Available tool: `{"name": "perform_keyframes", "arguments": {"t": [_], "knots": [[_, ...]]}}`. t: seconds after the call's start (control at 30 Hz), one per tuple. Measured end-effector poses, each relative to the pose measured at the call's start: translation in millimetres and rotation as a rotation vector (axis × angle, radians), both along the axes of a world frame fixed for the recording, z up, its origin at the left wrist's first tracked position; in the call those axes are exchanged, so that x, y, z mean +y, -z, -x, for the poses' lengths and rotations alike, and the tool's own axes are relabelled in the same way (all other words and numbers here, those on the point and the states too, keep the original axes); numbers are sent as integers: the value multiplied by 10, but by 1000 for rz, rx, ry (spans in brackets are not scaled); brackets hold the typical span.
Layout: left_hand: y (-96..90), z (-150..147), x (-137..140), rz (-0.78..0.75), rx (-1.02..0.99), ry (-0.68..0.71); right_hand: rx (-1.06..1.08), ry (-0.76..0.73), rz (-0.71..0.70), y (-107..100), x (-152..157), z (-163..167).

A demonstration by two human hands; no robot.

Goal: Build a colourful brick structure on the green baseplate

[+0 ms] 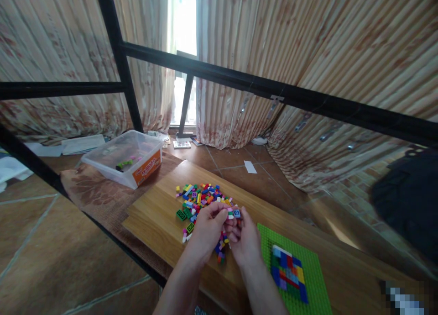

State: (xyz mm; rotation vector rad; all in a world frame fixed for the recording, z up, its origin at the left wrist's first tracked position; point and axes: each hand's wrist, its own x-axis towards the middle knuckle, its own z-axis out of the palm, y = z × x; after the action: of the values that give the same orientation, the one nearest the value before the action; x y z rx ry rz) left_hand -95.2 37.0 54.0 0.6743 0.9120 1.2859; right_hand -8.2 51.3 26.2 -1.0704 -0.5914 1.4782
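The left hand (209, 223) pinches small pink, green and white plastic bricks (230, 213); the right hand (249, 239) apparently grips a square blue plastic brick (237, 213). Both sit near a jumbled — multicoloured, knobbly — plastic brick pile (204, 195).

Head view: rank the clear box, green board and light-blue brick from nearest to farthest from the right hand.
1. Light-blue brick, at the fingertips of the right hand.
2. Green board, just to that hand's right.
3. Clear box, well off to the left and farther forward.
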Motion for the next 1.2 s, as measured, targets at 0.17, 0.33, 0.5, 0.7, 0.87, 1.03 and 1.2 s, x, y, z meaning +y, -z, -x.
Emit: {"name": "perform_keyframes", "arguments": {"t": [0.17, 0.33, 0.5, 0.7, 0.87, 1.03, 1.2], "knots": [[57, 28, 18, 49, 97, -7, 65, -138, 117, -21, 8, -60], [144, 8, 61, -46, 298, -91, -335, -124, -34, -18, -13, 27], [129, -12, 51, -101, 436, -193, -682, -8, -281, 45, -5, 100], [201, 12, 61, -31, 441, -246, -677, 20, -239, 91, -3, 157], [203, 50, 73, 45, 365, -186, -263, -12, -1, 105, 2, 216], [173, 171, 87, 72, 447, -170, -83, -156, 100, 86, 84, 148], [182, 309, 123, 18, 923, -289, -261, -301, -1, 33, 255, 35]]}}
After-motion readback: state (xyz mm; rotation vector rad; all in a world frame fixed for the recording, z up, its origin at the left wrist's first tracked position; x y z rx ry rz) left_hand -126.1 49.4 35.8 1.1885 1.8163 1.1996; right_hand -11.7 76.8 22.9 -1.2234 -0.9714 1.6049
